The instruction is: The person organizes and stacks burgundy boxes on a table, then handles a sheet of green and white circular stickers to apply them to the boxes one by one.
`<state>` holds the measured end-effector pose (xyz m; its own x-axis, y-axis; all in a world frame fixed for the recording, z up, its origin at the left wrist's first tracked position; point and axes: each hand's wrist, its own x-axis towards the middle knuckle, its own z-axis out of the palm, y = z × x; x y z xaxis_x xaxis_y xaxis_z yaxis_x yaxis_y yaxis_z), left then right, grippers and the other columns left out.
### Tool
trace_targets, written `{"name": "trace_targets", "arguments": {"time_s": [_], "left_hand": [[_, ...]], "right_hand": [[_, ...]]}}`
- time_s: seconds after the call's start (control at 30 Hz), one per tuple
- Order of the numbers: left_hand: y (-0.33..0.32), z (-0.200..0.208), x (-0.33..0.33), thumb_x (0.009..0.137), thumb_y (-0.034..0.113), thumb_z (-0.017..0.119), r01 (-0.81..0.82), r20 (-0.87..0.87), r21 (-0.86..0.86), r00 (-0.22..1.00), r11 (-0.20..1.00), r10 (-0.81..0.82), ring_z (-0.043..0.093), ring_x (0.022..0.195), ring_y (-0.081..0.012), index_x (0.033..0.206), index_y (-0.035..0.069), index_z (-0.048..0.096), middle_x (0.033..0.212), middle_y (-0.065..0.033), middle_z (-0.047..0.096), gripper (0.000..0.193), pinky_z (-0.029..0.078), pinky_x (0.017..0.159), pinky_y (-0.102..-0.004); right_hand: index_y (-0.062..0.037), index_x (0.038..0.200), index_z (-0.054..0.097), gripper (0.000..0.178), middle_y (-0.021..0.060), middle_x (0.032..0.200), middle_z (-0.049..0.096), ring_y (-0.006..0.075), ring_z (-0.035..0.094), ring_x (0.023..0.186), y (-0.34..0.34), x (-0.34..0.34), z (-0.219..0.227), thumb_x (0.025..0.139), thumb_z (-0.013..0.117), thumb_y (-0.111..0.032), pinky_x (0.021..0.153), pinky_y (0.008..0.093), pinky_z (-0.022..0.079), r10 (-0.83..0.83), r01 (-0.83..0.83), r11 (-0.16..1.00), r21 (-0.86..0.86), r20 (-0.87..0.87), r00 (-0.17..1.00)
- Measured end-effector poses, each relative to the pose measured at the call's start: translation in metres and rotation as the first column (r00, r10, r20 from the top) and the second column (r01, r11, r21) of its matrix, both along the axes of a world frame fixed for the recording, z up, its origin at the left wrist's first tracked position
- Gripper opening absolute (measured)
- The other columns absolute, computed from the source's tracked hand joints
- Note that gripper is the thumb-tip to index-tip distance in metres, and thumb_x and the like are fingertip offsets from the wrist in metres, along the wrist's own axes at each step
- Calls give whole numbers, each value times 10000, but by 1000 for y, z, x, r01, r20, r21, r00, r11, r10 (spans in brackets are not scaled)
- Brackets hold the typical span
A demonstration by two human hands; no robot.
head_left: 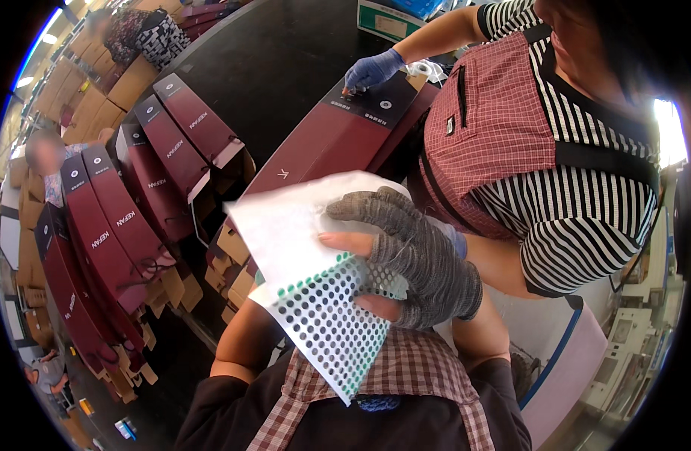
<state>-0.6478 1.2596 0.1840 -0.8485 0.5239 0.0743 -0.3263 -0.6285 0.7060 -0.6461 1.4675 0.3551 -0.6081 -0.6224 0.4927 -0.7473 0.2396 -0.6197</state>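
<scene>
In front of my chest is a white sheet of small round stickers point(326, 319), dotted with rows of black and green, its plain white part point(285, 225) spreading above. My right hand point(413, 255), in a grey knitted glove with bare fingertips, grips the sheet from the right, thumb low and fingers across it. My left forearm point(244, 338) rises behind the sheet, which hides that hand. Just beyond lies a long maroon box point(323, 139) with a dark end panel. A co-worker's blue-gloved hand point(371, 71) touches that panel.
The co-worker in a red checked apron point(484, 128) stands close on the right. Several maroon boxes point(108, 218) with open cardboard flaps stand to the left. A dark tabletop point(263, 60) stretches behind. A green-and-white carton point(387, 22) sits at the back.
</scene>
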Motion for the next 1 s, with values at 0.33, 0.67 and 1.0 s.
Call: {"name": "trace_targets", "arguments": {"time_s": [0.33, 0.67, 1.0], "left_hand": [[31, -19, 8, 896, 173, 546, -5, 65, 51, 998, 999, 1, 629, 927, -209, 1154, 10, 543, 1051, -125, 612, 305, 545, 786, -316], [35, -10, 0, 882, 123, 559, -70, 55, -10, 996, 997, 71, 643, 877, -208, 1120, -8, 553, 995, -133, 625, 272, 555, 753, -301], [73, 17, -8, 867, 73, 572, -196, -14, -137, 981, 971, 196, 658, 827, -206, 1086, -26, 562, 939, -142, 637, 241, 564, 720, -286]], "right_hand": [[-44, 1287, 504, 687, 186, 1181, 549, 339, 527, 1102, 17, 12, -32, 713, 777, -304, 969, 426, 398, -228, 253, 965, -72, 256, 939], [-56, 1160, 585, 444, 128, 1055, 625, 245, 627, 948, 12, 13, -50, 751, 744, -122, 807, 344, 504, -356, 447, 887, -115, 446, 821], [-34, 1084, 608, 301, 122, 966, 646, 277, 637, 896, 37, 25, -62, 786, 641, -15, 808, 346, 486, -464, 480, 875, -64, 176, 868]]}}
